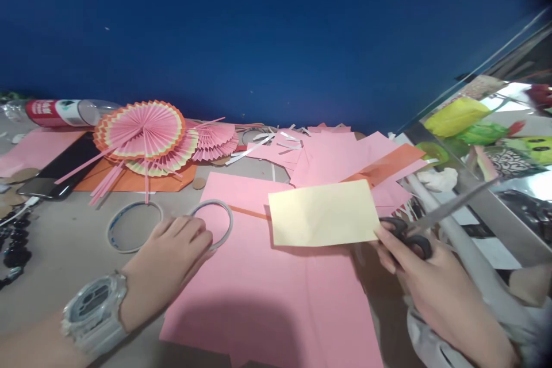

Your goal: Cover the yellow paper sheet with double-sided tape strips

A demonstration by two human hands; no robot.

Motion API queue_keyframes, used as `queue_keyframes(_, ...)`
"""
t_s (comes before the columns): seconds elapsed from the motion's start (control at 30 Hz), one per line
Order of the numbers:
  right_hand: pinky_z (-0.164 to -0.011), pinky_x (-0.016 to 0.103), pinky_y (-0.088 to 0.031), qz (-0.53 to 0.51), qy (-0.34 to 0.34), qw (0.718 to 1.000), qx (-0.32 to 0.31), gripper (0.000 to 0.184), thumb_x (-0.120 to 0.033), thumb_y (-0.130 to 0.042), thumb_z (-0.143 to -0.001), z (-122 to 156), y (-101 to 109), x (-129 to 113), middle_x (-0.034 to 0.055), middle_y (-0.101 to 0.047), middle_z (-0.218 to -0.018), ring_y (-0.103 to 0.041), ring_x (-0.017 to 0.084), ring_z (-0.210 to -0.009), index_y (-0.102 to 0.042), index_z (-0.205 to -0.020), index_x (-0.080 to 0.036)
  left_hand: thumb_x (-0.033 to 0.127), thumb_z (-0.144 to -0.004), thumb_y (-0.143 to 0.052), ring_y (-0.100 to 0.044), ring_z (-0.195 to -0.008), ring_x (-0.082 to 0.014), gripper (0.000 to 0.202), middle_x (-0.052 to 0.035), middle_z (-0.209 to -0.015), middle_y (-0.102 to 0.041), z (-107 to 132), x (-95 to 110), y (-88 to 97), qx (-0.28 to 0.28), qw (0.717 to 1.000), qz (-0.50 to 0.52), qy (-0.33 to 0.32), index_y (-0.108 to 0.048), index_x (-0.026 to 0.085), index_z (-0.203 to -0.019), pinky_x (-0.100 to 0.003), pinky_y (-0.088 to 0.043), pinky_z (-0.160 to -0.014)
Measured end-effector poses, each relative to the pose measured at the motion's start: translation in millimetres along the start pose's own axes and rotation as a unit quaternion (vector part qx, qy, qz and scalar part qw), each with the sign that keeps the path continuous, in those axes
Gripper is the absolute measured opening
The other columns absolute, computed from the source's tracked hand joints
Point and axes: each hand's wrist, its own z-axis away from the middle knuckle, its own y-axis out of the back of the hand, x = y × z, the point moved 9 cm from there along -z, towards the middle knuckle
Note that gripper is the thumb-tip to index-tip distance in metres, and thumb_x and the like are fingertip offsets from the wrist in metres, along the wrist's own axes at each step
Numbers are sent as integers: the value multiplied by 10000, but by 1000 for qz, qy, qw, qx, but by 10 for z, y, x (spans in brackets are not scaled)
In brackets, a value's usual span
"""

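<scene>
My left hand (179, 244), a clear watch on its wrist, is closed with curled fingers on the left side of a narrow tape roll (230, 221). Another tape roll (111, 233) lies flat just left of it. Between thumb and fingers my right hand (425, 270) pinches the right end of a pale yellow paper rectangle (323, 214). Scissors (448, 210) hang in the same hand, dark handles around the fingers and blades pointing right. Below the yellow piece spreads a large pink paper sheet (267, 282), with a thin orange strip (248, 212) on it.
Pleated pink paper fans (144, 129) rest on orange paper (172, 179) at the back left, near a plastic bottle (58, 112) and a phone (58, 169). Pink paper pieces (323, 152) and white scraps pile up behind. Packets (457, 115) crowd the right, beyond a metal edge.
</scene>
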Motion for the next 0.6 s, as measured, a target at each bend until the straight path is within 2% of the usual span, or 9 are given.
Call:
queue_keyframes(0.07,-594,292,-373,-36,-41,998,-28,349,-522,-552,-772,163,-135,128,-53,-431,-456,-453,149,-506,-435,-602,-240,242,-899,-440,-521,-837,-225,150,-35,-903,-588,-15,-26,-2,-7,999,-32,-12,-580,218,-850,-366,-336,-732)
queue_keyframes(0.17,-590,285,-387,-32,-103,993,-46,304,-522,-604,-733,399,-336,292,-53,-503,-495,-487,153,-525,-495,-695,-240,266,-898,-427,-507,-765,-230,176,-39,-812,-565,-39,-94,46,-9,998,-69,-6,-568,206,-811,-374,-330,-704)
queue_keyframes(0.27,-549,274,-417,-72,-125,984,-103,297,-507,-619,-719,561,-597,286,-54,-540,-495,-505,154,-490,-533,-807,-236,295,-897,-415,-510,-747,-239,204,-42,-772,-555,-67,-213,87,-8,996,-86,19,-562,194,-799,-382,-336,-687)
queue_keyframes(0.33,-535,266,-429,-111,-130,974,-148,290,-505,-595,-740,638,-762,227,-64,-513,-434,-497,150,-448,-520,-803,-232,299,-894,-417,-523,-792,-253,201,-57,-833,-580,-55,-241,87,-2,996,-86,37,-577,184,-855,-392,-350,-697)
queue_keyframes(0.4,-543,262,-436,-129,-140,964,-185,288,-504,-568,-765,712,-896,176,-70,-498,-395,-499,149,-432,-499,-805,-227,311,-884,-441,-524,-919,-276,219,-79,-992,-601,-2,-132,92,23,997,-64,31,-587,181,-985,-417,-364,-764)
queue_keyframes(0.47,-568,260,-442,-134,-144,958,-210,290,-496,-543,-793,783,-999,133,-70,-516,-402,-513,148,-443,-482,-851,-218,316,-858,-487,-466,-1108,-282,327,-73,-1200,-561,83,145,78,47,998,-13,-27,-543,202,-1160,-442,-319,-915)
queue_keyframes(0.53,-572,261,-443,-131,-140,951,-242,287,-492,-510,-821,850,-1089,99,-71,-527,-420,-525,146,-450,-465,-874,-214,324,-813,-532,-341,-1270,-271,522,-33,-1398,-421,174,438,-8,28,996,27,-85,-429,235,-1316,-432,-201,-1043)
queue_keyframes(0.6,-565,257,-441,-110,-127,947,-273,279,-496,-475,-845,891,-1140,83,-76,-509,-424,-524,140,-446,-455,-839,-217,402,-769,-576,-272,-1322,-282,666,-35,-1468,-321,231,603,-109,1,994,34,-102,-358,228,-1374,-418,-141,-1073)
